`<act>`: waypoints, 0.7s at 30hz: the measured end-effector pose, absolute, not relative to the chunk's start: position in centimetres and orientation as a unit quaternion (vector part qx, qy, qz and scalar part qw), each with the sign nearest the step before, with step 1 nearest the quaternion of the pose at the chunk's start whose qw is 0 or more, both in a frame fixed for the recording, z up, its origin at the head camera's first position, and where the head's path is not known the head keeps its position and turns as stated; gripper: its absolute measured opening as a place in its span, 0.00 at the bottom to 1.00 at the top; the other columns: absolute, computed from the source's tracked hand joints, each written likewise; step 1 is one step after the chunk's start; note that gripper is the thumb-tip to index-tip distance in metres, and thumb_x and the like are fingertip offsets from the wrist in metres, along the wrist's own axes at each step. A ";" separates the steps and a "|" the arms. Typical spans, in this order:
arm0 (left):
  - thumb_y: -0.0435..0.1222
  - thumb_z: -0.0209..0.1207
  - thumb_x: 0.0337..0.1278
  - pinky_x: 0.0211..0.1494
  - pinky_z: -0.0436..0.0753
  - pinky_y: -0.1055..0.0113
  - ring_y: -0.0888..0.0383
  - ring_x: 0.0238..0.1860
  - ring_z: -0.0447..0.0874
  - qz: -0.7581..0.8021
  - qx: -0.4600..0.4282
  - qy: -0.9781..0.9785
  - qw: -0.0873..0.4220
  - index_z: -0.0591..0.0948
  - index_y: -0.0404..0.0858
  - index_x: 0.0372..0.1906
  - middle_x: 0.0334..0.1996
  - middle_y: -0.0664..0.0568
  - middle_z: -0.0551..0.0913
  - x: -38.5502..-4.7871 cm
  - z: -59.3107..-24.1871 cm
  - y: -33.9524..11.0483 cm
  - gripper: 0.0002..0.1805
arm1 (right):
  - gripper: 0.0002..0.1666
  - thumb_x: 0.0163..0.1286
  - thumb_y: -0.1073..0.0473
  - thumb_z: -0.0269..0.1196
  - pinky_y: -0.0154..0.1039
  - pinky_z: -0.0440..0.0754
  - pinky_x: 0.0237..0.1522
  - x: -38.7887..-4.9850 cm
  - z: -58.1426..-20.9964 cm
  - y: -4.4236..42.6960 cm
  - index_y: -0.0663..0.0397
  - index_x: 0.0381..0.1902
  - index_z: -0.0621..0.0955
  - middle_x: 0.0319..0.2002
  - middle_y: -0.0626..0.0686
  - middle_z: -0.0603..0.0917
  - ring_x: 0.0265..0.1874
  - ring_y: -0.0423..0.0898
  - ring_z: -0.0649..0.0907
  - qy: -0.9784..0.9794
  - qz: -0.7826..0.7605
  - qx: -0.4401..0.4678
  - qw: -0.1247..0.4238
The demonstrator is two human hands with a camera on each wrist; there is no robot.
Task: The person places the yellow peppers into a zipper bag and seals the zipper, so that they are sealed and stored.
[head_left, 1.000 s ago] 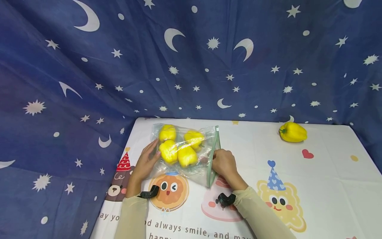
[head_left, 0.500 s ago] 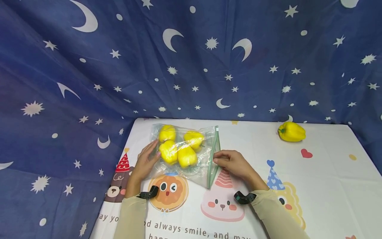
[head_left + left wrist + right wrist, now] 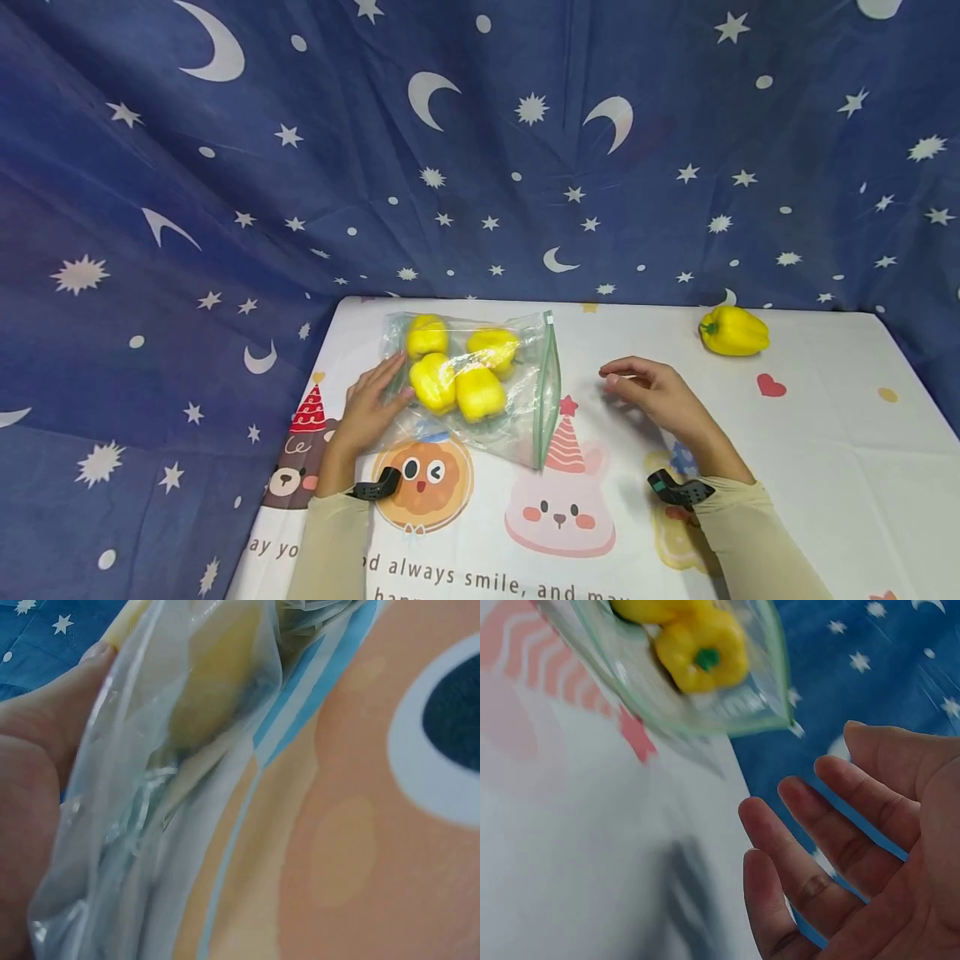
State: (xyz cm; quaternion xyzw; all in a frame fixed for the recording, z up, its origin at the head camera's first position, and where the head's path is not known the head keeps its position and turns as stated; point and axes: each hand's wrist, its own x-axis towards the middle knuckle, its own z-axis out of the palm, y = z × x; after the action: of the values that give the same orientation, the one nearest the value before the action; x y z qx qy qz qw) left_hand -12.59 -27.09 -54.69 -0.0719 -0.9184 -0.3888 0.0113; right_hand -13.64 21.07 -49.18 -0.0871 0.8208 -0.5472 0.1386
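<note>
A clear zip bag (image 3: 525,442) with a green-edged mouth lies on the table, its mouth facing right. Inside it are several yellow bell peppers (image 3: 480,394); one pepper (image 3: 701,652) shows its green stem through the mouth in the right wrist view. My left hand (image 3: 371,410) touches the bag's closed left end with fingers extended; the left wrist view shows its thumb against the plastic. Right of the mouth, apart from the bag, my right hand (image 3: 660,396) is raised over the table with loosely spread fingers and holds nothing.
Another yellow bell pepper (image 3: 735,331) lies alone near the back right of the table. A printed white cloth (image 3: 825,450) covers the tabletop. Behind and to the left hangs a blue curtain (image 3: 480,167) with moons and stars.
My right hand has come out of the bag's mouth and moved right, away from it. The bag and its peppers have shifted slightly right. My left hand stays at the bag's left end.
</note>
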 end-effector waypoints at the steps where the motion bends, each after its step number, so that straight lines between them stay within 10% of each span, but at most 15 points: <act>1: 0.52 0.62 0.67 0.72 0.54 0.39 0.45 0.76 0.60 -0.389 -0.074 -0.918 0.013 0.64 0.59 0.79 0.80 0.54 0.63 -12.6 -54.7 -27.1 0.37 | 0.22 0.76 0.52 0.63 0.41 0.88 0.50 -13.6 -48.9 21.7 0.60 0.60 0.81 0.59 0.63 0.84 0.49 0.53 0.88 0.825 -0.543 -0.082 0.133; 16: 0.51 0.65 0.65 0.73 0.51 0.37 0.45 0.76 0.59 -0.396 -0.081 -0.915 0.021 0.66 0.56 0.78 0.78 0.53 0.65 -12.4 -54.7 -26.7 0.39 | 0.32 0.72 0.39 0.64 0.20 0.73 0.39 -14.9 -46.5 29.9 0.57 0.60 0.83 0.58 0.64 0.85 0.58 0.64 0.82 0.926 -0.352 0.073 -0.116; 21: 0.51 0.64 0.66 0.73 0.49 0.36 0.44 0.79 0.51 -0.389 -0.092 -0.917 0.013 0.65 0.54 0.78 0.80 0.53 0.61 -12.3 -54.5 -26.7 0.38 | 0.33 0.71 0.44 0.66 0.54 0.76 0.64 -15.6 -46.4 31.7 0.60 0.64 0.80 0.64 0.70 0.79 0.64 0.71 0.76 0.928 -0.323 0.106 -0.153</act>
State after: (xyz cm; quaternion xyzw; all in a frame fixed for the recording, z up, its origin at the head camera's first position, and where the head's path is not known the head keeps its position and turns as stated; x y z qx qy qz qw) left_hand -12.32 -26.72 -54.49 -0.0924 -0.9166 -0.3887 0.0134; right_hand -15.65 31.74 -46.41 0.1063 0.9278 -0.3231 -0.1533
